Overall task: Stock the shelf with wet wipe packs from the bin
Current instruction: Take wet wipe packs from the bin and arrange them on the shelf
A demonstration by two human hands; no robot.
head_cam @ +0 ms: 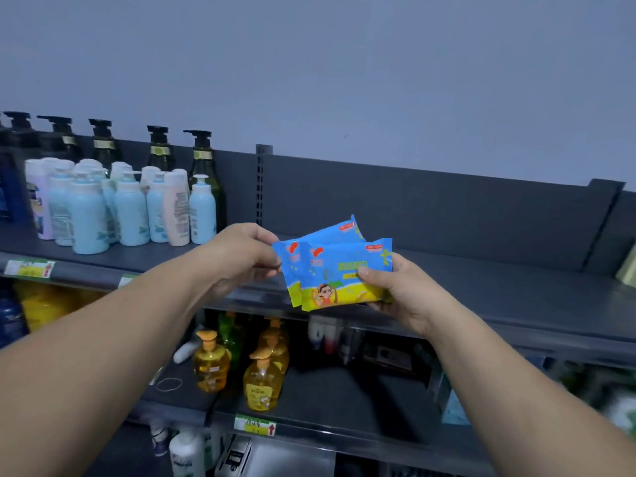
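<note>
Between the fingertips of both hands, raised in front of the dark grey metal top shelf [481,280], at least two packs are fanned one over the other. The front blue-and-yellow plastic wet wipe pack [340,277] overlaps the rear wet wipe pack [334,235] of the same print, which peeks out above and toward the left-hand fingers. The left hand [241,256] pinches the fan's left edge with curled fingers. The right hand [402,297] grips the front pack's right end, thumb on its face and fingers behind. To place them well, the person should probably carry the packs onto the bare stretch of shelf just beyond the fingertips, square their edges, and set them flush. The pale blue pump bottles [130,215] stand well off past the left-hand fingers. The soft film may slip, so a firm pinch seems wise. Whether a third pack hides behind cannot be told. The lettering is too small to read, the bin is out of view, and the blurred items [330,335] below the fingers are hard to make out.
</note>
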